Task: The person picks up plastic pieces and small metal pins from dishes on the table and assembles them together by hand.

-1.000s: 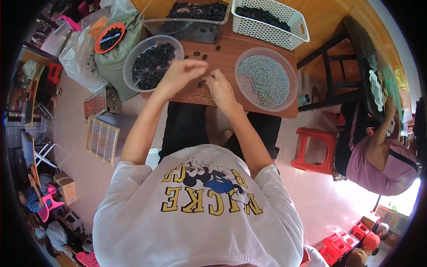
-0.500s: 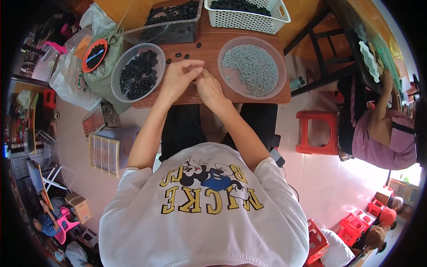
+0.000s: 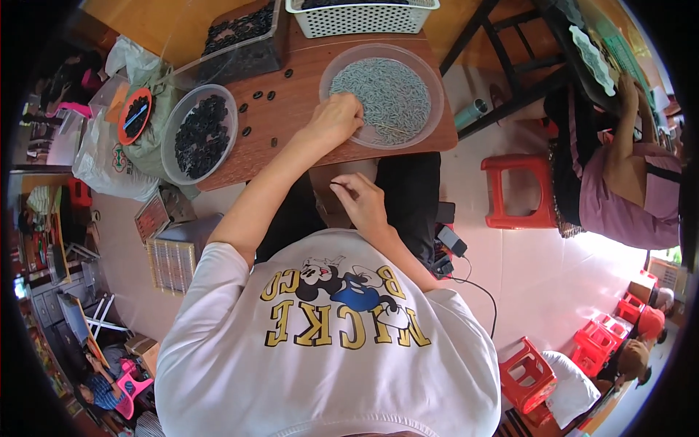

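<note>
My left hand (image 3: 338, 120) is at the left rim of a clear round bowl (image 3: 439, 109) full of small grey screw-like pieces (image 3: 393, 91). Its fingers are curled together and point down; whatever they pinch is hidden. Nearer my body, off the table's front edge, my right hand (image 3: 364, 205) pinches a small black piece (image 3: 336, 183) between thumb and fingertips. A second clear bowl (image 3: 231, 135) at the left holds many small black parts (image 3: 200, 135). Several loose black oval pieces (image 3: 247, 132) lie on the brown table (image 3: 302, 62) between the bowls.
A clear bin (image 3: 240, 62) of black parts and a white perforated basket (image 3: 364, 22) stand at the back. Left are bags and an orange plate (image 3: 135, 116). A red stool (image 3: 518, 191) stands right, beside a seated person (image 3: 630, 189); a cable (image 3: 489, 291) runs on the floor.
My hands were together over the table. The left has moved right to the bowl of grey pieces; the right has drawn back toward my body. More black pieces show on the table.
</note>
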`<control>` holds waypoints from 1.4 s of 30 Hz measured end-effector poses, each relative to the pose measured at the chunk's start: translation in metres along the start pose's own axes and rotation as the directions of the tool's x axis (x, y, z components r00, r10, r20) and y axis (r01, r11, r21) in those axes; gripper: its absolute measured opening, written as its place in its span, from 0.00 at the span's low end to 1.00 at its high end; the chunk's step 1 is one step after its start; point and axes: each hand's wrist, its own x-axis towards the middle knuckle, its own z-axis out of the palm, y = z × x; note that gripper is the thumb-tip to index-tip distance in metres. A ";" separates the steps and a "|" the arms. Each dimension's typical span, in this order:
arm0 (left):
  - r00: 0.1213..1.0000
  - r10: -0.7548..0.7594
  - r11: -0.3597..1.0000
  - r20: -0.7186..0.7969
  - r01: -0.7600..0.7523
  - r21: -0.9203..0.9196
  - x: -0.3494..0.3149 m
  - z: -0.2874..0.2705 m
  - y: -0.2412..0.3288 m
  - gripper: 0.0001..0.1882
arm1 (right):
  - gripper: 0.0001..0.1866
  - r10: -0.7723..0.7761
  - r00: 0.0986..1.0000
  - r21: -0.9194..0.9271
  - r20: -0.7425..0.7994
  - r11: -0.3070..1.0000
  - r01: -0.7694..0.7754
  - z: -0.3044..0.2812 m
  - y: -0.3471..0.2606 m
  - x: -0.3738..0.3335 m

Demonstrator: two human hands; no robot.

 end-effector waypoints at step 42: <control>0.953 -0.281 -0.312 0.117 0.025 -0.950 -0.127 -0.003 -0.049 0.11 | 0.09 0.290 0.950 0.475 0.112 0.825 -0.307 0.010 -0.055 0.056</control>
